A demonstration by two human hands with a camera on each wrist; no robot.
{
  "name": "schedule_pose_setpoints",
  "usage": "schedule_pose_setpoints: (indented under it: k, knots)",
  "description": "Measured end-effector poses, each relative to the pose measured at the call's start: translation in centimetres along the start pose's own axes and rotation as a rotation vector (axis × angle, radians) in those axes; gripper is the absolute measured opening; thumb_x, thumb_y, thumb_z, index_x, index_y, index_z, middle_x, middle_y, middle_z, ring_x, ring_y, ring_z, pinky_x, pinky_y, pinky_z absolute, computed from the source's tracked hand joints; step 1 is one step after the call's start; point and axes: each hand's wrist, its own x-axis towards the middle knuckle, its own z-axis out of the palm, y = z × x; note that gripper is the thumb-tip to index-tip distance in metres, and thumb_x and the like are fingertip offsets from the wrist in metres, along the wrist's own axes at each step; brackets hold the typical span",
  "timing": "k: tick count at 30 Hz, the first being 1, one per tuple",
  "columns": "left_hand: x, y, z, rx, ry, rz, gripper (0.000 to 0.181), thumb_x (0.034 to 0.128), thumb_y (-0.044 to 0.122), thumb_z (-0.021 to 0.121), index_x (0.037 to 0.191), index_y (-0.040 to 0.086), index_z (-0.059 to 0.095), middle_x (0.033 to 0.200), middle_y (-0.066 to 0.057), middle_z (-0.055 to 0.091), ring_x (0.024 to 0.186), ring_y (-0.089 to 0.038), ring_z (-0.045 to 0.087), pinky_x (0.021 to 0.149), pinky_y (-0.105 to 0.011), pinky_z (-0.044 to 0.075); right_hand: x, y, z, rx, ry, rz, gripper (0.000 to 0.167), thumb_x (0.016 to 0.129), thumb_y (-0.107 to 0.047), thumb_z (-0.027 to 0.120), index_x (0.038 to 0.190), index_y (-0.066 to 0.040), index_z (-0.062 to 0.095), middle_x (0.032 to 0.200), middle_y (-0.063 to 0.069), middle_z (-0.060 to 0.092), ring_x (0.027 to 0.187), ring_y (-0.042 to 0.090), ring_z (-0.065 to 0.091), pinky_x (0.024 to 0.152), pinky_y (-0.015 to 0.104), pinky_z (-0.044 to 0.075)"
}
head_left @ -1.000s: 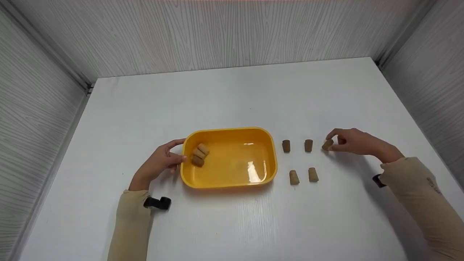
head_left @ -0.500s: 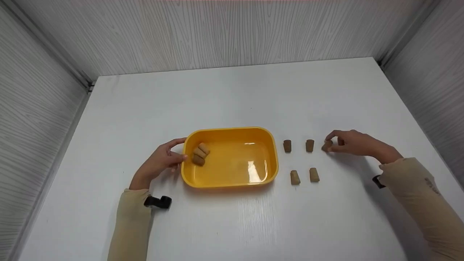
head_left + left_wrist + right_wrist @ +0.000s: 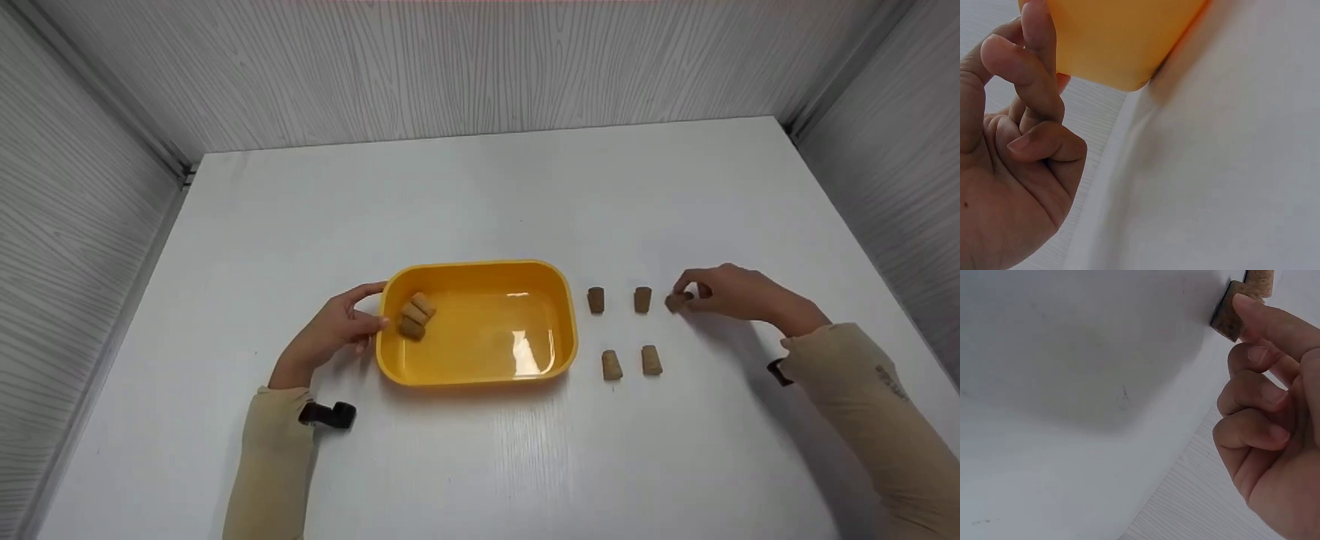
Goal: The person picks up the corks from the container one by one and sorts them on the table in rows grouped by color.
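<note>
A yellow tray (image 3: pixel 480 375) stands on the white table, and the left hand (image 3: pixel 330 337) grips its left edge, thumb at the rim. Three cork stoppers (image 3: pixel 414 313) lie side by side inside it at the left end. To the right of the tray, the right hand (image 3: pixel 739 296) pinches a dark brown cork (image 3: pixel 675 302) between thumb and index finger at the table surface. In the right wrist view this cork (image 3: pixel 1229 319) is tilted at the fingertips, the other fingers curled. The left wrist view shows the left hand (image 3: pixel 1027 140) beside the tray (image 3: pixel 1112 45).
Two dark corks, one nearer the tray (image 3: pixel 596 300) and one farther right (image 3: pixel 643 299), stand in line with the pinched one. Two lighter corks (image 3: pixel 612 365) (image 3: pixel 652 360) are below them. Grey wood-grain panels (image 3: pixel 487 67) enclose the table at the back and sides.
The cork at the right hand's fingertips has turned to lie more sideways. The left hand still grips the tray, and the other corks keep their places.
</note>
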Motion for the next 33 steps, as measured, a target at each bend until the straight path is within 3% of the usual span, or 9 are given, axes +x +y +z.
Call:
schedule_pose_setpoints:
  k: [6,13,20,25,33]
  knots:
    - [0.0,-0.1,-0.1,0.005,-0.003,0.011,0.065,0.0917,0.023,0.066,0.148,0.011,0.036,0.056,0.005,0.055,0.05,-0.015,0.045,0.053,-0.023,0.044,0.0,0.3,0.3,-0.034,0.046,0.048,0.025,0.093,-0.027,0.061,0.113,-0.011,0.065,0.074,0.003,0.058,0.062,0.014,0.047,0.054,0.03,0.037]
    - [-0.1,-0.1,-0.1,-0.001,-0.008,0.007,0.065,0.0919,0.022,0.066,0.148,0.01,0.035,0.056,0.005,0.056,0.049,-0.016,0.044,0.053,-0.023,0.044,0.0,0.7,0.4,-0.039,0.022,0.083,0.03,0.092,-0.029,0.062,0.117,-0.012,0.062,0.083,0.005,0.061,0.069,0.016,0.051,0.058,0.03,0.039]
    - [0.0,0.0,0.1,0.024,0.009,0.0,0.065,0.0909,0.023,0.067,0.147,0.011,0.037,0.057,0.004,0.055,0.048,-0.015,0.044,0.053,-0.022,0.043,-0.6,1.1,-0.2,0.022,-0.025,0.001,0.045,0.09,-0.013,0.064,0.134,-0.019,0.053,0.085,0.004,0.058,0.065,0.014,0.046,0.057,0.03,0.038]
    - [0.0,0.1,0.2,-0.003,0.008,0.004,0.064,0.091,0.021,0.067,0.147,0.011,0.037,0.056,0.003,0.055,0.048,-0.014,0.044,0.051,-0.022,0.042,-0.5,1.0,-0.2,-0.002,-0.036,-0.061,0.048,0.09,-0.001,0.057,0.131,-0.025,0.055,0.086,0.006,0.058,0.065,0.014,0.044,0.056,0.029,0.037]
    - [-0.1,0.2,0.2,0.005,0.005,0.006,0.064,0.0909,0.022,0.067,0.147,0.012,0.038,0.056,0.004,0.055,0.048,-0.014,0.044,0.052,-0.022,0.042,-0.2,0.7,0.0,-0.03,0.005,-0.007,0.037,0.089,-0.013,0.064,0.125,-0.018,0.058,0.083,0.005,0.059,0.066,0.015,0.046,0.058,0.029,0.038]
